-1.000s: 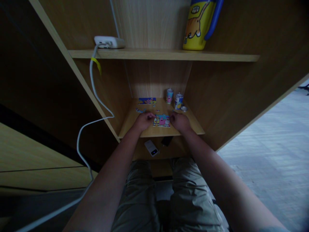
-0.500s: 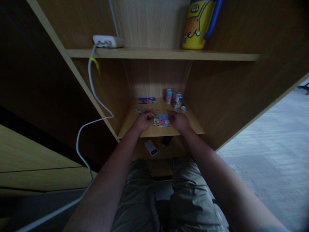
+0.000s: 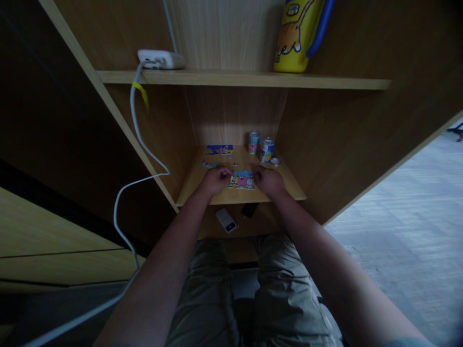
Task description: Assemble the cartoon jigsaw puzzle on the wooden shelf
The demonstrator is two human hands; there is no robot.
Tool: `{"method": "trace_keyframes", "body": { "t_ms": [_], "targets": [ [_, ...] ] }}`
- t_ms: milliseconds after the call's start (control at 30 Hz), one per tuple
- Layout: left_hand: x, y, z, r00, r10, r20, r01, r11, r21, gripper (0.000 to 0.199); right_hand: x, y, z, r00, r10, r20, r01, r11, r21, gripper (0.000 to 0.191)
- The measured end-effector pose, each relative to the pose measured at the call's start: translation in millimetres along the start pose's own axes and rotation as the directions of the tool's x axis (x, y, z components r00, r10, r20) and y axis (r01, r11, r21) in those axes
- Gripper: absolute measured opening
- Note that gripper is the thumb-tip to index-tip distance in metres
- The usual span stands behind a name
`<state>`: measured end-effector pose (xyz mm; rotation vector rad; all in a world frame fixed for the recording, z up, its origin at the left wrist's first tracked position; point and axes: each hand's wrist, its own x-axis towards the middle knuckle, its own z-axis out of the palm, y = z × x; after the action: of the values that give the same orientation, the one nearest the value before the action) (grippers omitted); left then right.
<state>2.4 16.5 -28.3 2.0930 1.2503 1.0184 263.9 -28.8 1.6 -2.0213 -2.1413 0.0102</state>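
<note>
A: Where is the puzzle (image 3: 243, 180)?

B: Flat on the middle shelf (image 3: 191, 193), near its front edge, between the two hands. Its outline is notched in places.

A: And the left hand (image 3: 216, 180)?

B: At the puzzle's left side, fingers curled, tips right by the edge. I can't tell whether they pinch a piece.

A: The right hand (image 3: 270, 180)?

B: At the opposite side, back of the hand up, fingers bent inward. Their tips are hidden, so I can't tell if they grip anything.

A: What's behind them?

B: Loose pieces (image 3: 207, 164) past the left hand, then a bright picture card (image 3: 219, 150) farther back. Over to the right stand a pink-and-blue can (image 3: 253, 142) and a blue-and-white can (image 3: 267, 151), with a round lid (image 3: 275, 162) just beside the nearer one.

A: Above and below?

B: Above, a white box (image 3: 161, 60) with a cable (image 3: 121, 193), and a yellow mug (image 3: 294, 36). Below, a pale phone-like device (image 3: 224, 220).
</note>
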Motion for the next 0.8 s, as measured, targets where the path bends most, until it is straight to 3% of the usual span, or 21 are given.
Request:
{"method": "trace_keyframes", "body": {
  "t_ms": [800],
  "targets": [
    [-4.4,11.3,2.2,0.997,0.054,0.055,-0.058,0.995,0.083,0.014,2.0,1.1,0.3,1.0,-0.015,0.004,0.015,1.0,0.019,0.044]
  ]
}}
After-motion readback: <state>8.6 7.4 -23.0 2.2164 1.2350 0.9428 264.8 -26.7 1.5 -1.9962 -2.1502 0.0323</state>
